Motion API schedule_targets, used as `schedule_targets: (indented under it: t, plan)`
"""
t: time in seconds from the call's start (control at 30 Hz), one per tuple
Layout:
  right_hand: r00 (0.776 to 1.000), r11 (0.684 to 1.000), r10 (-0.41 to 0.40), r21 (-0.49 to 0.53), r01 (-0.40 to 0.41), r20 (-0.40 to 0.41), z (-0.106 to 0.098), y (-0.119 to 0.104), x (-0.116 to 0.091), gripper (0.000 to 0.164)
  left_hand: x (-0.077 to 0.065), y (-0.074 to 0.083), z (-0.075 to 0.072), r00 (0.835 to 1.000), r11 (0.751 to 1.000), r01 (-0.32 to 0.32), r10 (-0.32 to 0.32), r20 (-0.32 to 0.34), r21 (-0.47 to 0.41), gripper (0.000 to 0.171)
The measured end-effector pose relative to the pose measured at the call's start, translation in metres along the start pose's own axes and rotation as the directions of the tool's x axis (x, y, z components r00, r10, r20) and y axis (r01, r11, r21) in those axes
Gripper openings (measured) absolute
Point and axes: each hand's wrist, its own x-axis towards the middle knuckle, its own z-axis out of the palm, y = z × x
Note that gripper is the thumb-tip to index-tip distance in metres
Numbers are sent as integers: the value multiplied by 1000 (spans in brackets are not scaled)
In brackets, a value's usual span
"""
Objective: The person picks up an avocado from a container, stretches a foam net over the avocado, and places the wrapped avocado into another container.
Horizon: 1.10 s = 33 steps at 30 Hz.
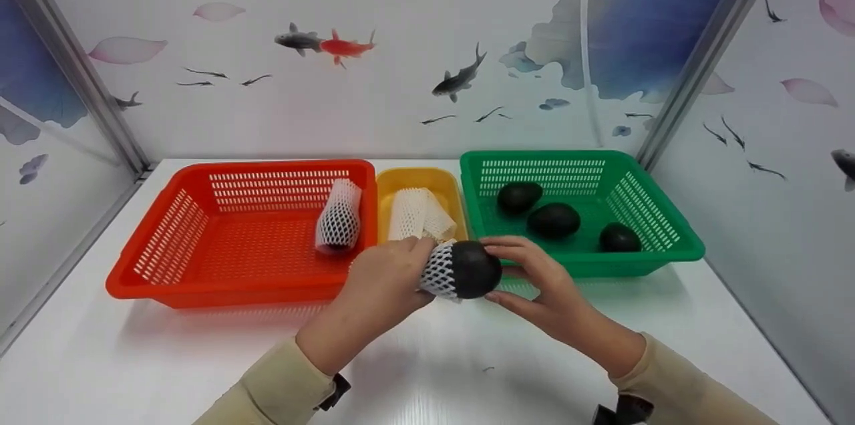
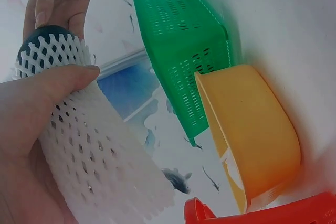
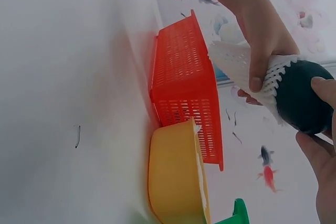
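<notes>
White netting (image 1: 438,271) gripped by left hand (image 1: 387,278); right hand (image 1: 558,291) pinches black fruit (image 1: 477,270).

Left hand (image 1: 387,280) curled in a grip, right hand (image 1: 546,281) pinching, both close together

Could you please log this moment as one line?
left hand: grips net partly around dark fruit; right hand: holds its bare end; red basket: one netted fruit; yellow bin: nets; green basket: three dark fruits

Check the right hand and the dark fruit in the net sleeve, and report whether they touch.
Touching. The right wrist view shows the right hand with fingertips laid on the bare end of the dark fruit.
</notes>
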Motion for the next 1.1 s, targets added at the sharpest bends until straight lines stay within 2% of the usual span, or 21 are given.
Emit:
schedule_targets:
  t: [0.23,0.57,0.87,1.1]
  plan:
    - [1000,999,-9,-33,9,-6,0,-3,3,63,5,7,0,997,997,-39,43,-64,60,61]
    - [998,997,-62,-46,61,-31,2,1,3,65,10,15,0,996,995,-49,55,-71,91,73]
    - [999,998,-28,-65,26,-27,4,-5,7,60,8,20,-2,997,994,-47,52,-49,99,78]
    - [999,993,-51,-106,50,-10,8,-3,9,59,8,21,-1,998,995,-51,53,-29,81,84]
